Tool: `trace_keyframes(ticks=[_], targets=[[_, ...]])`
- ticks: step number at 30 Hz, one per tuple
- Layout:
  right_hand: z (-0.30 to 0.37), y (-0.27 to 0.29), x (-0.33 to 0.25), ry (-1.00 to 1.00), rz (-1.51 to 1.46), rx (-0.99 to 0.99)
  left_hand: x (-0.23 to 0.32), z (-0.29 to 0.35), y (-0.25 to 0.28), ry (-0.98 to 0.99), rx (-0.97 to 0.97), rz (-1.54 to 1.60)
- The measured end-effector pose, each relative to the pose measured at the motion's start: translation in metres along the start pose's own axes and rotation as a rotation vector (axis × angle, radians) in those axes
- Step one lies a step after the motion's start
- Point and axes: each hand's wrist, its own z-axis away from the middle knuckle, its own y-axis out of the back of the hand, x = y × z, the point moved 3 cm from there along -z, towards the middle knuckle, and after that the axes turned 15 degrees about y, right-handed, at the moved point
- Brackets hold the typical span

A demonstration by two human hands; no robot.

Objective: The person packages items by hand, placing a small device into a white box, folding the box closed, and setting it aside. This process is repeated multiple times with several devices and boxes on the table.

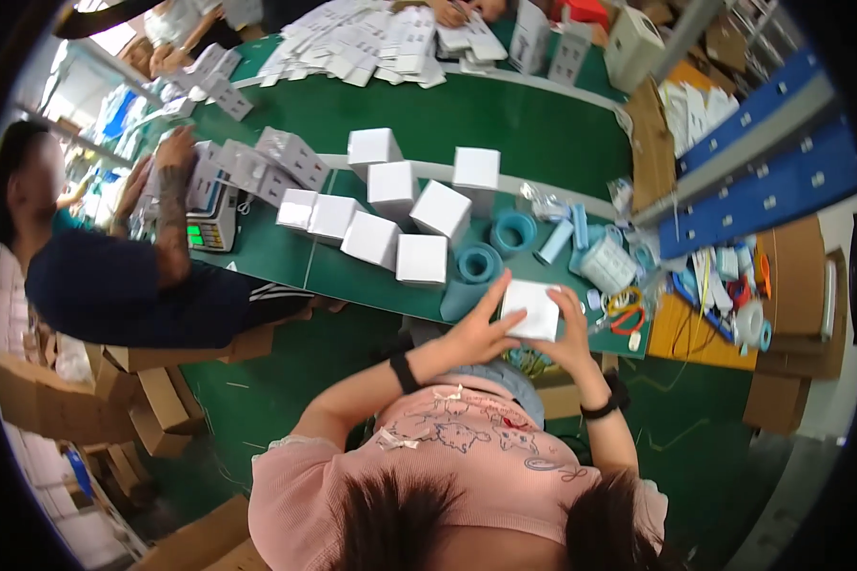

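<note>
Between my two hands is a small white box [530, 311], held at the table's near edge. My left hand [481, 328] grips its left side, thumb and fingers along the near corner. The fingers of my right hand [571, 333] close on its right side. Just beyond my left hand stand a teal tape roll [478, 264] and another teal roll [513, 231]. To their left, several closed white boxes are grouped on the green table, the nearest white box [421, 259] beside the rolls.
A co-worker [133, 285] sits at the left by a scale [209, 224] with packed boxes. Flat white cartons [371, 43] are piled on the far side. Right of me lie a clear-wrapped roll [607, 266] and orange-handled scissors [635, 333]. Cardboard boxes [162, 404] stand on the floor.
</note>
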Motion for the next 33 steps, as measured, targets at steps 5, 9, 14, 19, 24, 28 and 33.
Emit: trace_keyframes(ticks=[5, 9, 14, 19, 24, 28, 33], targets=[[-0.09, -0.006, -0.092, 0.212, -0.092, -0.291, 0.056, 0.018, 0.106, 0.307, 0.205, 0.14], [-0.192, -0.043, -0.099, 0.306, -0.288, -0.401, 0.02, 0.07, 0.197, 0.426, 0.632, -0.157], [-0.368, -0.167, -0.073, 0.559, -0.085, -0.367, -0.082, 0.136, 0.263, 0.564, 0.962, -0.541], [-0.489, -0.274, -0.015, 0.377, 0.09, -0.47, -0.164, 0.144, 0.295, 0.711, 1.107, -0.601], [-0.588, -0.362, 0.025, 0.212, 0.188, -0.494, -0.196, 0.141, 0.293, 0.735, 0.99, -0.448], [-0.654, -0.428, 0.024, 0.44, 0.295, -0.271, -0.177, 0.135, 0.3, 0.739, 1.115, -0.119], [-0.712, -0.51, 0.022, 0.694, 0.461, -0.258, -0.123, 0.161, 0.296, 0.774, 1.198, -0.291]])
